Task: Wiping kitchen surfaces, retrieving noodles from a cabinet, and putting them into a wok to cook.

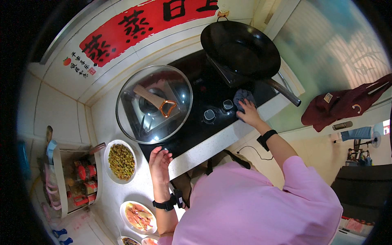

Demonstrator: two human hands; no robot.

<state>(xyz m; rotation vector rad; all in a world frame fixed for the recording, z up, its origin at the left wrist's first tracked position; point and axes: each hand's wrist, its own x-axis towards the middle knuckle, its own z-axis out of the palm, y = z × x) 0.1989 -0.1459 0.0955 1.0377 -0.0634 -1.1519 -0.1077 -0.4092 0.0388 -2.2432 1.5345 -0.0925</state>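
Note:
My right hand [248,113] rests on a crumpled dark grey-blue cloth [244,97] at the right front of the black glass gas hob [186,131], just right of two control knobs. Near the hob's left front corner my left hand [160,160] is raised with loosely curled fingers and nothing in it. A large glass lid [180,122] with an upright wood-toned handle covers the left burner. On the right burner stands a dark wok [242,52], its long handle pointing towards the front right.
A plate of chopped green food [121,162] sits left of the hob. Nearer me is a plate of sliced food [139,216], with more dishes below. A rack of red-lidded jars [81,180] stands at far left. A maroon cloth [340,105] hangs on the sliding door at right.

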